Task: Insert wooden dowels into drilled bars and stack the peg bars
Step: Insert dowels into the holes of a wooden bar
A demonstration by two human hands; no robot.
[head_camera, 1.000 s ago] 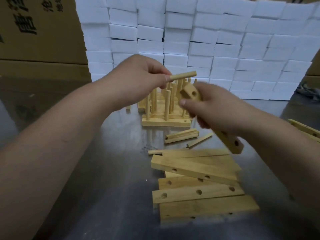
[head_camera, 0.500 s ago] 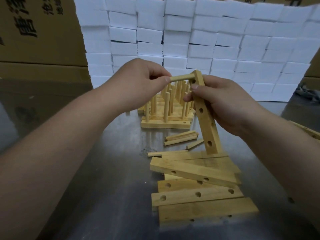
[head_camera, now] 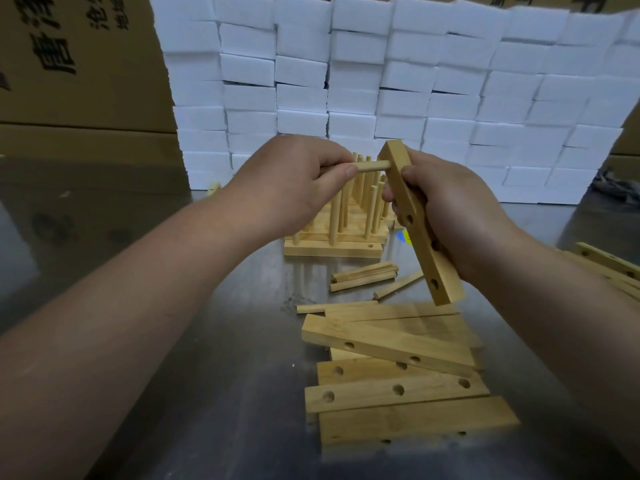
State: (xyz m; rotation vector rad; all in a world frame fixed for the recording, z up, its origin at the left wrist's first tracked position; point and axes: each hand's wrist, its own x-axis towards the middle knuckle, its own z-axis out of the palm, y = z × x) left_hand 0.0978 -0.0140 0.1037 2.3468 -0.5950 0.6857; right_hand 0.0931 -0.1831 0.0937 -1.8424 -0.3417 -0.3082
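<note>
Dowel (head_camera: 372, 167) held level in mid-air, approx centre of view, its right end meeting the top hole of a drilled bar (head_camera: 424, 251). Our left hand (head_camera: 294, 181) pinches the dowel's other end btwn thumb and fingers. Our right hand (head_camera: 450, 209) is wrapped round the bar's middle, holding it nearly upright, top leaning slightly left, w/ more holes open below. How deep the dowel sits we cannot tell.

Behind, on the steel desk (head_camera: 249, 358), a stack of finished peg bars (head_camera: 332, 251) stands w/ pegs pointing up. Loose dowels (head_camera: 363, 277) lie just in front of it, and a pile of empty drilled bars (head_camera: 398, 386) lies nearer us. White foam blocks (head_camera: 381, 81) form a wall at the back.

We judge the step in hand is seating this bar's first peg. To do it well:
- Keep the dowel square to the bar face, not angled.
- Push along its axis w/ a slight twist.
- Brace the bar firmly so it doesn't swing.
- Keep right fingers clear of the hole's far side.
- Stop once the peg feels snug.
</note>
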